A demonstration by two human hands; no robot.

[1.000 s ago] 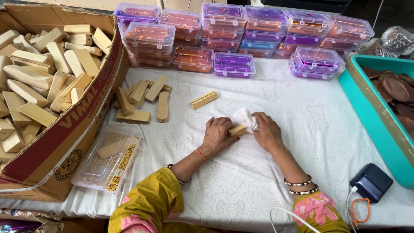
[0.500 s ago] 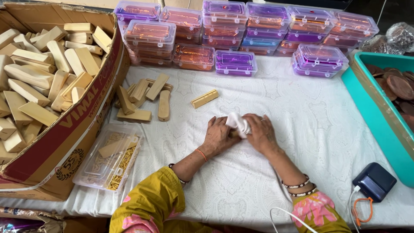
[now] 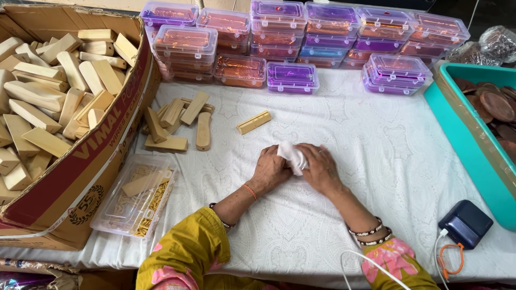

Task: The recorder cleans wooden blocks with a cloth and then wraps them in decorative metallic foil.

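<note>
Currently your left hand (image 3: 270,171) and right hand (image 3: 321,167) are pressed together around a soft white cloth (image 3: 293,156), mid-table (image 3: 376,139); whatever it wraps is hidden. A slackened grip could let the bundle unroll onto the embossed white covering. Smooth, oblong wooden blocks (image 3: 172,122) lie well apart.

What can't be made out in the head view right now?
- Whatever the white cloth wraps: covered by cloth, left hand and right hand.
- Contents of the stacked plastic boxes: tinted lids blur them.
- Teal tray: cut off by the right edge.
- Cardboard box of wooden blocks: cut off by the left edge.
</note>
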